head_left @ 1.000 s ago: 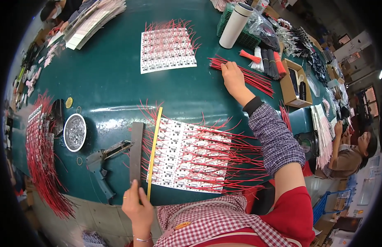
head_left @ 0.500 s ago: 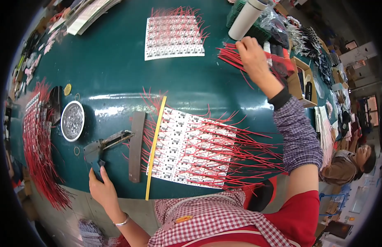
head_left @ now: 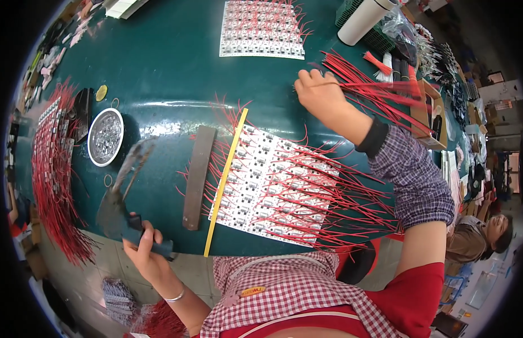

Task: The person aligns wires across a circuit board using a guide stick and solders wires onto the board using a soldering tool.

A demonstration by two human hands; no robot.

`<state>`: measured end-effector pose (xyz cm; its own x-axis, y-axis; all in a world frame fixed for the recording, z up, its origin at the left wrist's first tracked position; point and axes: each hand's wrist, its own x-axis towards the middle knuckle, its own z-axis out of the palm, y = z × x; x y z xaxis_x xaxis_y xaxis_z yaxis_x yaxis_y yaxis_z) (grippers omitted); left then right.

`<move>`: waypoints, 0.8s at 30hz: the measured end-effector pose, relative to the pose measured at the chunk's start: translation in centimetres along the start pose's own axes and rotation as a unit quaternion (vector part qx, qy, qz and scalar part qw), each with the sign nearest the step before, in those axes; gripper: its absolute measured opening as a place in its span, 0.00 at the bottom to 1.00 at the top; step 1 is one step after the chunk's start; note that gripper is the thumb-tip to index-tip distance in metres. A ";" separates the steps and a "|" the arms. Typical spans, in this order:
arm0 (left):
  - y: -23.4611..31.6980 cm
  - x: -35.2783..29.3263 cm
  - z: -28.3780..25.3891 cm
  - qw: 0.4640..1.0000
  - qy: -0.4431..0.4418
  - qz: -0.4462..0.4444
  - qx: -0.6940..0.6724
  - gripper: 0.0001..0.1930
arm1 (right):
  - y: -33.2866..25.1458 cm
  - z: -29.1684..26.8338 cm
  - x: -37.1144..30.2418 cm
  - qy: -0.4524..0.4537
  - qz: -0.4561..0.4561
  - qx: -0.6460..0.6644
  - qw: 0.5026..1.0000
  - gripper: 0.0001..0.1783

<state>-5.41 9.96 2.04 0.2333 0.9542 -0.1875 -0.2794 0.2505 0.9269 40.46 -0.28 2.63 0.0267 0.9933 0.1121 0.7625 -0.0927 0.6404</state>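
Red wires [head_left: 354,75], white circuit board [head_left: 261,183], green tabletop [head_left: 166,67], red-and-white checked apron [head_left: 295,296]

Glossy tabletop [head_left: 171,73], matt cloth apron [head_left: 306,287]
Smooth, plastic-looking red wires [head_left: 380,87]; tool [head_left: 111,213], dull and plastic-looking though blurred; smooth yellow strip [head_left: 226,180]; matt dark bar [head_left: 198,177], material unclear; glossy-rimmed bowl [head_left: 90,141] of glinting metallic bits [head_left: 105,138]; shiny metal bracelet [head_left: 176,296]; woven cloth sleeve [head_left: 413,174]; matt cardboard box [head_left: 432,141]; smooth satin flask [head_left: 365,22].

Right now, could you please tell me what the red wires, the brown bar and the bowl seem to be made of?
Red wires: likely plastic-coated, from their smooth, even red; any core is not visible. Brown bar: matt and plain-faced, perhaps wood or metal; the look leaves it open. Bowl: probably plastic or enamel, judging by its smooth white rim.
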 end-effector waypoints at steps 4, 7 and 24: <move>0.9 -1.0 0.0 0.900 -0.156 -0.149 -0.379 0.17 | -2.3 -4.7 -1.6 0.007 0.049 0.210 0.976 0.10; 1.5 -1.6 2.3 0.949 -0.119 -0.134 -0.259 0.22 | -4.6 -7.6 -4.0 0.070 0.075 0.359 0.927 0.09; 1.5 -4.6 9.7 0.991 -0.090 -0.016 0.096 0.28 | -4.2 -4.3 -4.3 0.142 0.086 0.540 0.825 0.20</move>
<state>2.09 4.34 7.48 0.4060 0.8975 -0.1720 -0.0911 0.2270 0.9696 34.42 -4.48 2.71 0.1597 0.9009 0.4035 0.8988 0.0364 -0.4369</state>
